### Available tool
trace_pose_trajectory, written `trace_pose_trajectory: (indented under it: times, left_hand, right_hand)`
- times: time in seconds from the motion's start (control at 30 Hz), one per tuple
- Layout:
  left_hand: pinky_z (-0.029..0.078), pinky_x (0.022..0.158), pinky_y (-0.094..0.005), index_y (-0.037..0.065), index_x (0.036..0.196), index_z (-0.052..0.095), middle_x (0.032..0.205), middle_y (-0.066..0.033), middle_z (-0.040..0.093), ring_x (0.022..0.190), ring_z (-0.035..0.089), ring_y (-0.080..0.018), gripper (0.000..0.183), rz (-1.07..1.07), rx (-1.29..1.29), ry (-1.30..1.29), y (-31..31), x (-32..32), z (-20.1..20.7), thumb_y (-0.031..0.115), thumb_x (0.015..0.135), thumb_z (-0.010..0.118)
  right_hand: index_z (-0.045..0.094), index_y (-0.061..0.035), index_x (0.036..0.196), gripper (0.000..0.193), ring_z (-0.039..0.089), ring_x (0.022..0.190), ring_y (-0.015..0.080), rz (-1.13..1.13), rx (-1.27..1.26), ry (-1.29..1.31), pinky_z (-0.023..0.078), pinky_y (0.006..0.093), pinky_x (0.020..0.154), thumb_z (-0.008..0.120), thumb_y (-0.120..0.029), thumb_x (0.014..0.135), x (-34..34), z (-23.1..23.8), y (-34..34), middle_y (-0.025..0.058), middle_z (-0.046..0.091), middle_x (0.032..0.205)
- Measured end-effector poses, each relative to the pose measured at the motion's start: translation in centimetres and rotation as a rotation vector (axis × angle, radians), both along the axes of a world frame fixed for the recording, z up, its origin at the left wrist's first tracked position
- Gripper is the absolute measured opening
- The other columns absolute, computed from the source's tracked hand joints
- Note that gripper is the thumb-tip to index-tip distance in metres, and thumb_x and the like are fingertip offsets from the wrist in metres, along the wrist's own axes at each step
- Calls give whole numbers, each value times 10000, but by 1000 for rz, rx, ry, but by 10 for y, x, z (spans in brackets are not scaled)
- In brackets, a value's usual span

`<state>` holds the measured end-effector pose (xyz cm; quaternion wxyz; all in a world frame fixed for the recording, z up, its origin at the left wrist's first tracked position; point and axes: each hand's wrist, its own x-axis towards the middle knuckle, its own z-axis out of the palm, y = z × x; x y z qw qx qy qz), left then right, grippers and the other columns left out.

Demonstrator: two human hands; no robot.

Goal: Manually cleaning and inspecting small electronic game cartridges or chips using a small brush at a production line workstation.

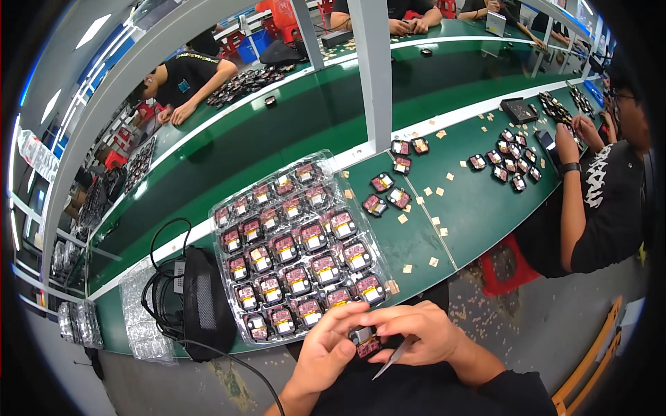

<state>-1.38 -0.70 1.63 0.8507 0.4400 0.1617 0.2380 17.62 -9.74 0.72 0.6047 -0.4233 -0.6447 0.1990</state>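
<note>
My left hand (325,355) grips a small black square-cased electronic module (365,344) with a dark red circuit board, just in front of the table's edge. The fingers of my right hand (424,335) are bent against the module's other side. A thin pointed metal tool, seemingly tweezers (391,358), sticks out from the right hand toward the lower left. Right beyond both hands lies a clear plastic tray (375,258) holding rows of similar modules, with red boards and yellow strips. Fingers cover part of the held module.
Loose modules (399,198) and small tan paper bits lie right of the tray. A black mesh bag (202,305) with a cable lies left. A white frame post (374,83) rises behind the tray, beside the green conveyor belt (291,114). A co-worker (596,201) sits at right.
</note>
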Motion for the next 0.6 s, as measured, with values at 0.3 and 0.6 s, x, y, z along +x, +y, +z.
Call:
trace_pose_trajectory:
  times: [0.3, 0.6]
  left_hand:
    - [538, 1059, -459, -54, 1351, 562, 1336, -204, 614, 1230, 652, -352, 639, 331, 0, -55, -9, -4, -16, 228, 863, 863]
    - [576, 1026, -517, 0, 1334, 570, 1254, -152, 622, 1228, 651, -384, 636, 378, -34, -34, -11, 0, -13, 259, 842, 879]
  right_hand:
    - [606, -28, 1206, 439, 703, 843, 281, -284, -378, -64, 593, 346, 666, 821, -236, 884, -11, 26, -9, 102, 640, 987]
    - [725, -49, 1012, 288, 676, 677, 171, -485, -25, -461, 543, 289, 554, 872, -149, 785, -13, 1, -2, 44, 667, 905]
